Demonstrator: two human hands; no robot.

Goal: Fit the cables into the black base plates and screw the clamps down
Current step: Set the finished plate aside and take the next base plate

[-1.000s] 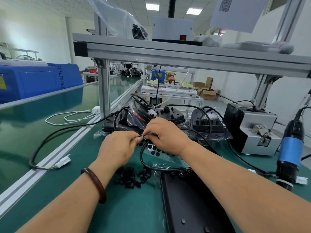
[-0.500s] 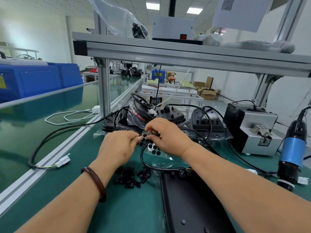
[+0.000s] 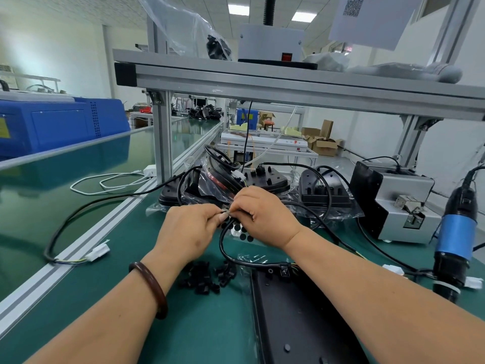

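Note:
My left hand (image 3: 187,228) and my right hand (image 3: 265,215) meet above the green mat, and both pinch the same small piece on a black cable (image 3: 223,248). That cable loops down from my fingers to a clamp at the top end of the black base plate (image 3: 296,319) lying in front of me under my right forearm. A heap of small black clamps (image 3: 207,278) lies on the mat below my left hand. What my fingertips pinch is too small to make out.
More black base plates in plastic bags (image 3: 262,185) are stacked behind my hands. A blue-banded electric screwdriver (image 3: 458,240) hangs at the right beside a grey screw feeder (image 3: 399,200). A long black cable with a white plug (image 3: 98,250) lies across the aluminium rail at left.
Both hands stay together on the cable; my fingers shifted slightly while working the small piece. Nothing else has moved.

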